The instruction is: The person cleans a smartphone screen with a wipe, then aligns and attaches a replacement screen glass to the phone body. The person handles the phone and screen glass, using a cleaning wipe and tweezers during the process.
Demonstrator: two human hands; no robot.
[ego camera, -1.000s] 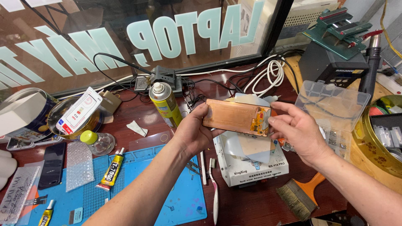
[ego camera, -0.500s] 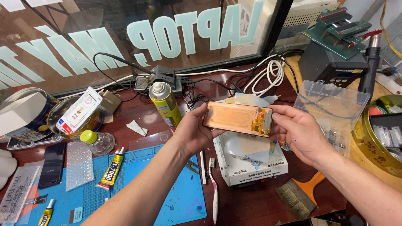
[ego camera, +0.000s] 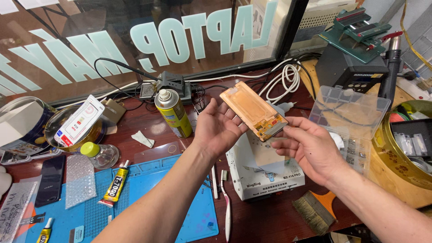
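A copper-coloured phone screen panel (ego camera: 253,109) is held tilted above the bench, its back face toward me. My right hand (ego camera: 308,147) pinches its lower right end between thumb and fingers. My left hand (ego camera: 219,126) is palm up under the panel's left side, fingers spread and touching its edge. Directly below the panel sits a white box-shaped heating unit (ego camera: 265,177).
A yellow spray can (ego camera: 172,112) stands left of my hands. A blue work mat (ego camera: 135,198) holds glue tubes. A clear compartment box (ego camera: 348,112), a brush (ego camera: 315,211), a round gold tin (ego camera: 405,153), white cables (ego camera: 288,76) and a dark phone (ego camera: 50,180) surround the spot.
The panel has been turned from lying flat and level to a diagonal tilt, its left end raised. My left hand has opened out beneath it.
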